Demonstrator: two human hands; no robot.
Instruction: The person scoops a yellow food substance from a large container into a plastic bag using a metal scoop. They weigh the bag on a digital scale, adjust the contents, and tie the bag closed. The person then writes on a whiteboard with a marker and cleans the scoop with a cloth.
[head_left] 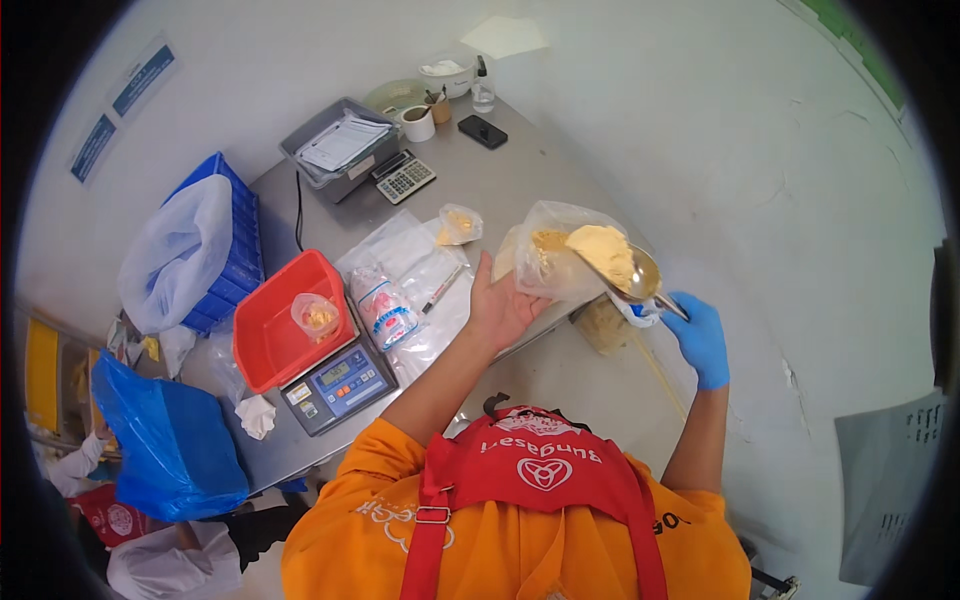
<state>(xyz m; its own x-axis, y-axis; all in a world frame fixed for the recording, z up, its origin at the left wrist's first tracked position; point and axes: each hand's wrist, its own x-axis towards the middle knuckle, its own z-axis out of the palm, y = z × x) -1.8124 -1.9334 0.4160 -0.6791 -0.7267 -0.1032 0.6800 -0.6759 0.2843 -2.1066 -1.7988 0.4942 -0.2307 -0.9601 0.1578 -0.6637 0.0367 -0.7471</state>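
My right hand [700, 340], in a blue glove, grips the handle of a metal scoop [647, 278]. Pale yellow powder [604, 254] is heaped in the scoop, which is over the right side of a translucent plastic bag [572, 286]. More yellow powder shows inside that bag. My left hand [505, 310] is bare, palm up with the thumb stretched out, touching the bag's near left side; some of its fingertips are hidden by the bag. A small bag of yellow pieces [460, 226] lies to the left on the table [540, 165].
A red tray [262, 345] holding a small bag [316, 318] rests on a digital scale [340, 385]. Nearby are a printed packet [388, 312], a marker [443, 290], a calculator [404, 177] and a phone [482, 132]. A lined blue crate [245, 225] stands left; another person [170, 560] is lower left.
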